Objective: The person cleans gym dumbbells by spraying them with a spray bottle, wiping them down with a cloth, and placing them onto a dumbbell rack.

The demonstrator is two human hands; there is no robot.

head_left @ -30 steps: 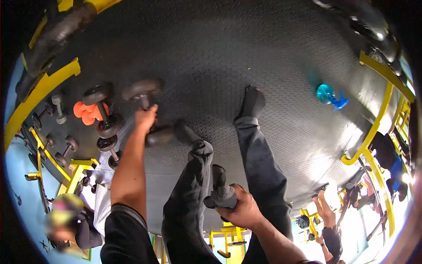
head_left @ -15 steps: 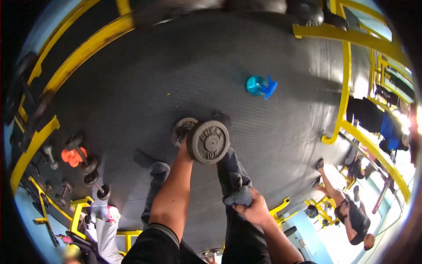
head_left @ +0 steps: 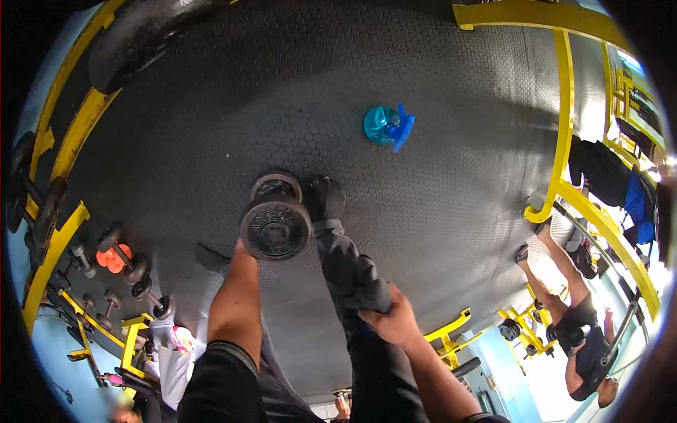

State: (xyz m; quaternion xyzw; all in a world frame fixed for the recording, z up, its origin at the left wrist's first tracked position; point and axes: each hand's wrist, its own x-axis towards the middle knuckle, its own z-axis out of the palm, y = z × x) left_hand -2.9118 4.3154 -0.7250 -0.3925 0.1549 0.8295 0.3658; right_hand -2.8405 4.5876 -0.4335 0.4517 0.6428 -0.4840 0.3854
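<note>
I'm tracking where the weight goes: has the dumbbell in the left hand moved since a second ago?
Yes. Judged against the blue spray bottle, the held dumbbell has moved rightward, closing much of the wide gap between them.

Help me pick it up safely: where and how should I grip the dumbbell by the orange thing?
Take the dumbbell by its handle, the thin bar between two round heads, fingers wrapped crosswise. Probably come from above and the picture's right, where mat lies bare; the orange thing shows close on the handle's other side.
</note>
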